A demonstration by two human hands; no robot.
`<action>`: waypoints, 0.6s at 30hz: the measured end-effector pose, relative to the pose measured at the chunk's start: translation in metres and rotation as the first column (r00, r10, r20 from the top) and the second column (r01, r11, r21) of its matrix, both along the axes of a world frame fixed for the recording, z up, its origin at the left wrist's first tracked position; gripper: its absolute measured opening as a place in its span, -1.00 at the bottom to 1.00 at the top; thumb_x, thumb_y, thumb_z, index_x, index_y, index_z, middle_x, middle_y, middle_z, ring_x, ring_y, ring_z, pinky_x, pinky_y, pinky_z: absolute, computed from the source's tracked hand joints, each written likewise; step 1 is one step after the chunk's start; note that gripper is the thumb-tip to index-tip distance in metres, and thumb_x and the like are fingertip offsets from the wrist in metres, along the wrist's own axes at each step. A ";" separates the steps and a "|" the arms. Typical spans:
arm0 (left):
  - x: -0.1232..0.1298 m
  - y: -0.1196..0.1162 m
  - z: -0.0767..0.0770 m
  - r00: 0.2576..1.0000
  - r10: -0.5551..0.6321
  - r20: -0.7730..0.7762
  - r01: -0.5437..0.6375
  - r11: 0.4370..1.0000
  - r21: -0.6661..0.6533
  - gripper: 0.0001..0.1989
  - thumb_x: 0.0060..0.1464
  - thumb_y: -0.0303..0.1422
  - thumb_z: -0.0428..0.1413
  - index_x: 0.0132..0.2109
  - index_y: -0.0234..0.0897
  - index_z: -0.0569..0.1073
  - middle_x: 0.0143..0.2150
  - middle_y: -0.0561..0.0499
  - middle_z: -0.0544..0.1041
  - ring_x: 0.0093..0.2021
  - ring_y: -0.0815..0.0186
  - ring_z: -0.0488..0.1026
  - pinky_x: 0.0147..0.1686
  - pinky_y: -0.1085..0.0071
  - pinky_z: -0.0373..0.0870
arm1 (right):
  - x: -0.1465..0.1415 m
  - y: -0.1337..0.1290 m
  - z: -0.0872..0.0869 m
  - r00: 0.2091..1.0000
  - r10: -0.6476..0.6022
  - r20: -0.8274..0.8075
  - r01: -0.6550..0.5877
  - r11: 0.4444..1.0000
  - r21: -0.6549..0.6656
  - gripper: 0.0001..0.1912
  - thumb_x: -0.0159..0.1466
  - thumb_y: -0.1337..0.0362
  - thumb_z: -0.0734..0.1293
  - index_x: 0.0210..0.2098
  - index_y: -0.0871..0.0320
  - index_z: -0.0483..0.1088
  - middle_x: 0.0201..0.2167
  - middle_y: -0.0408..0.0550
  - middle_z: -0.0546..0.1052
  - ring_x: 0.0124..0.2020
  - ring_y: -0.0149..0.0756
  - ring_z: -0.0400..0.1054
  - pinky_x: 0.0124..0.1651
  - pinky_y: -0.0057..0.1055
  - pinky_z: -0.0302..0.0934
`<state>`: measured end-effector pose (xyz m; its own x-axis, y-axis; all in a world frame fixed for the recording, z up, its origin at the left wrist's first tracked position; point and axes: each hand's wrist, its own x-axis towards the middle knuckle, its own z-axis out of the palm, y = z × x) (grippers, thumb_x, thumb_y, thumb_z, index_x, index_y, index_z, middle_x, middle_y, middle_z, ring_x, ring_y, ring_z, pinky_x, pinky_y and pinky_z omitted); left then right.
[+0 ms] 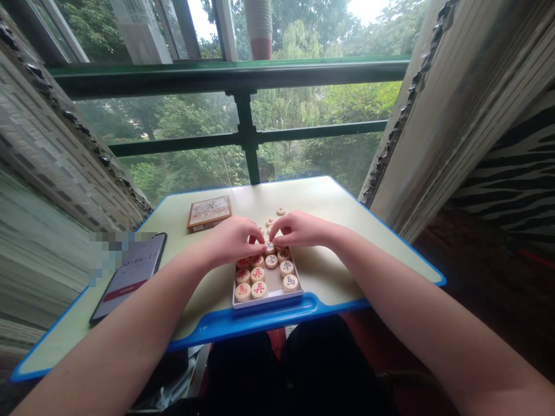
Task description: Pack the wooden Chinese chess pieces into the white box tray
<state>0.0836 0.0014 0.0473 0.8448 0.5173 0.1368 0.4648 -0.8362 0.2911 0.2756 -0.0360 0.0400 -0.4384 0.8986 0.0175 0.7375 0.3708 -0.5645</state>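
Observation:
Both my hands meet over a shallow white box tray (273, 297) of round wooden Chinese chess pieces. My left hand (236, 238) and my right hand (297, 229) pinch at one xiangqi piece (269, 247) from its two sides. Red-lettered pieces (258, 274) stand in two columns along the tray's left. Black-lettered pieces (287, 268) line its right side, with one more black piece (271, 262) in the middle column below my fingertips. Behind my hands, a loose piece (281, 211) lies on the table, and others there are partly hidden by my fingers.
A decorated box lid (210, 211) lies at the back left of the blue-edged folding table (338, 202). A phone showing a timer (132, 271) rests on the left side. Curtains (407, 133) hang on both sides, and a railed window (247, 124) is behind.

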 end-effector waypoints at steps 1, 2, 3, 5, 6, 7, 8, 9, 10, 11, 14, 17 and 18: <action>0.000 0.000 0.000 1.000 -0.008 -0.002 0.008 1.000 -0.007 -0.81 -0.03 -0.29 0.10 -0.37 -0.27 0.58 -0.47 0.02 0.53 -0.48 0.41 0.37 -0.48 0.52 0.18 | 0.000 0.000 0.000 1.000 0.000 -0.002 0.000 1.000 -0.004 -0.73 0.06 0.26 0.27 -0.28 0.22 0.50 -0.64 -0.22 0.30 -0.58 -0.51 0.09 -0.48 -0.51 -0.09; 0.000 0.000 -0.001 1.000 -0.015 -0.003 0.015 1.000 -0.013 -0.81 -0.03 -0.29 0.10 -0.37 -0.28 0.58 -0.47 0.01 0.53 -0.47 0.41 0.37 -0.47 0.52 0.18 | 0.000 0.000 0.000 1.000 0.000 -0.004 0.000 1.000 -0.006 -0.72 0.07 0.26 0.27 -0.28 0.22 0.50 -0.64 -0.23 0.29 -0.59 -0.51 0.09 -0.48 -0.51 -0.09; 0.000 0.000 -0.001 1.000 -0.019 -0.003 0.019 1.000 -0.018 -0.81 -0.03 -0.30 0.10 -0.36 -0.28 0.58 -0.46 0.01 0.53 -0.47 0.41 0.38 -0.47 0.52 0.19 | 0.000 0.000 0.000 1.000 0.001 -0.007 -0.001 1.000 -0.008 -0.72 0.06 0.27 0.27 -0.28 0.22 0.50 -0.64 -0.23 0.29 -0.59 -0.51 0.09 -0.48 -0.51 -0.09; 0.000 0.001 -0.001 1.000 -0.023 -0.002 0.023 0.999 -0.024 -0.81 -0.03 -0.31 0.09 -0.36 -0.28 0.58 -0.44 0.01 0.54 -0.47 0.41 0.38 -0.47 0.53 0.19 | 0.000 0.000 0.000 1.000 0.001 -0.014 -0.002 1.000 -0.012 -0.73 0.06 0.28 0.27 -0.28 0.21 0.51 -0.63 -0.22 0.32 -0.58 -0.51 0.10 -0.48 -0.51 -0.09; 0.000 0.001 -0.001 1.000 -0.024 -0.002 0.024 0.999 -0.026 -0.81 -0.03 -0.32 0.09 -0.36 -0.28 0.58 -0.44 0.01 0.54 -0.47 0.41 0.38 -0.47 0.53 0.20 | 0.000 0.000 0.001 1.000 -0.001 -0.016 0.001 1.000 -0.014 -0.74 0.06 0.29 0.27 -0.29 0.21 0.51 -0.62 -0.21 0.33 -0.58 -0.51 0.11 -0.48 -0.51 -0.08; 0.000 0.001 0.000 1.000 -0.024 -0.003 0.024 0.999 -0.026 -0.81 -0.03 -0.33 0.09 -0.35 -0.28 0.58 -0.44 0.01 0.54 -0.46 0.41 0.38 -0.47 0.53 0.20 | 0.000 0.000 0.001 1.000 -0.006 -0.020 0.006 1.000 -0.015 -0.74 0.06 0.29 0.27 -0.30 0.21 0.52 -0.61 -0.20 0.35 -0.57 -0.50 0.12 -0.48 -0.51 -0.08; 0.000 0.001 0.000 1.000 -0.021 -0.002 0.021 0.999 -0.024 -0.82 -0.03 -0.33 0.09 -0.36 -0.28 0.58 -0.44 0.02 0.54 -0.46 0.41 0.38 -0.46 0.53 0.19 | 0.000 0.000 0.001 1.000 -0.014 -0.023 0.013 1.000 -0.017 -0.75 0.06 0.29 0.27 -0.31 0.21 0.52 -0.60 -0.19 0.37 -0.57 -0.50 0.13 -0.48 -0.51 -0.07; 0.000 0.000 0.000 1.000 -0.017 0.000 0.017 1.000 -0.022 -0.82 -0.03 -0.33 0.09 -0.36 -0.28 0.58 -0.44 0.02 0.54 -0.46 0.41 0.39 -0.46 0.53 0.19 | 0.000 0.000 0.001 0.999 -0.021 -0.027 0.020 1.000 -0.020 -0.76 0.06 0.29 0.27 -0.32 0.21 0.52 -0.59 -0.18 0.39 -0.56 -0.50 0.14 -0.47 -0.51 -0.06; 0.000 0.000 0.000 1.000 -0.014 0.003 0.014 1.000 -0.020 -0.82 -0.03 -0.33 0.09 -0.36 -0.28 0.58 -0.44 0.02 0.54 -0.45 0.41 0.39 -0.46 0.53 0.19 | -0.001 0.000 0.001 0.999 -0.027 -0.031 0.026 0.999 -0.023 -0.77 0.07 0.29 0.27 -0.33 0.22 0.52 -0.58 -0.17 0.41 -0.56 -0.50 0.15 -0.46 -0.51 -0.06; 0.000 0.000 0.000 1.000 -0.012 0.009 0.013 1.000 -0.018 -0.82 -0.04 -0.33 0.09 -0.36 -0.28 0.57 -0.44 0.02 0.54 -0.45 0.41 0.39 -0.46 0.53 0.19 | -0.001 0.000 0.001 0.999 -0.030 -0.034 0.029 0.999 -0.025 -0.77 0.07 0.29 0.27 -0.34 0.22 0.52 -0.58 -0.16 0.42 -0.55 -0.49 0.16 -0.46 -0.51 -0.05; 0.000 -0.002 0.001 1.000 -0.010 0.030 0.011 1.000 -0.007 -0.82 -0.03 -0.35 0.08 -0.36 -0.29 0.57 -0.46 0.02 0.53 -0.48 0.42 0.37 -0.46 0.53 0.19 | -0.001 -0.001 0.001 0.999 -0.026 -0.035 0.025 0.999 -0.025 -0.77 0.07 0.30 0.27 -0.33 0.22 0.52 -0.59 -0.17 0.40 -0.56 -0.50 0.15 -0.46 -0.51 -0.05; 0.001 -0.001 0.001 0.999 -0.013 0.040 0.013 1.000 0.004 -0.82 -0.04 -0.38 0.06 -0.38 -0.30 0.57 -0.48 0.03 0.52 -0.50 0.43 0.36 -0.46 0.53 0.19 | 0.000 -0.001 0.002 1.000 -0.007 -0.029 0.007 1.000 -0.021 -0.76 0.08 0.30 0.27 -0.31 0.21 0.52 -0.63 -0.20 0.36 -0.58 -0.50 0.14 -0.48 -0.51 -0.05; 0.001 -0.001 0.001 0.999 -0.006 0.046 0.006 1.000 0.007 -0.82 -0.04 -0.39 0.06 -0.39 -0.31 0.56 -0.48 0.02 0.52 -0.50 0.43 0.37 -0.46 0.53 0.19 | 0.000 -0.001 0.002 1.000 -0.004 -0.029 0.003 1.000 -0.018 -0.76 0.07 0.30 0.27 -0.31 0.21 0.52 -0.63 -0.20 0.35 -0.58 -0.50 0.13 -0.47 -0.51 -0.05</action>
<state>0.0847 0.0008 0.0482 0.8407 0.5112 0.1788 0.4461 -0.8409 0.3063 0.2753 -0.0366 0.0418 -0.4350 0.9003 0.0145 0.7218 0.3583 -0.5922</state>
